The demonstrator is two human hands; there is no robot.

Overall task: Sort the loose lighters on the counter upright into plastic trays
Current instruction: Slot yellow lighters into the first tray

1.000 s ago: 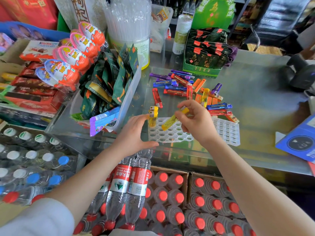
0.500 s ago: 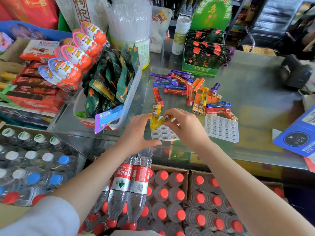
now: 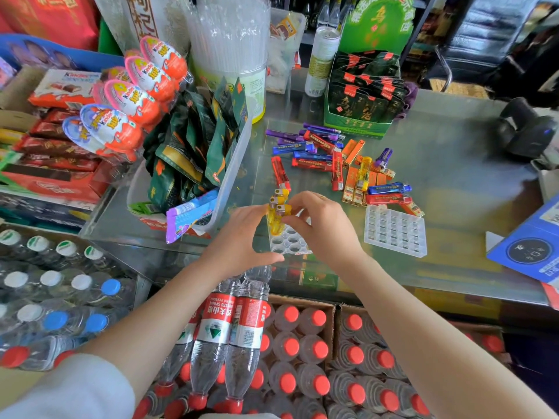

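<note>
One glass shop counter [image 3: 453,182], crowded at the left with snack packets and chocolate eggs [image 3: 127,98]; crates of bottled water [image 3: 290,358] below. Loose lighters [image 3: 338,158], red, blue, purple, orange, heaped flat beyond the hands. Round-holed tray [image 3: 287,241] at the counter's near edge; second tray [image 3: 394,231] to its right. Yellow lighters [image 3: 276,216] upright in the near tray's far-left corner, between both hands. Left hand [image 3: 242,237] cupped against them; right hand [image 3: 323,225] fingers pinched on one.
</note>
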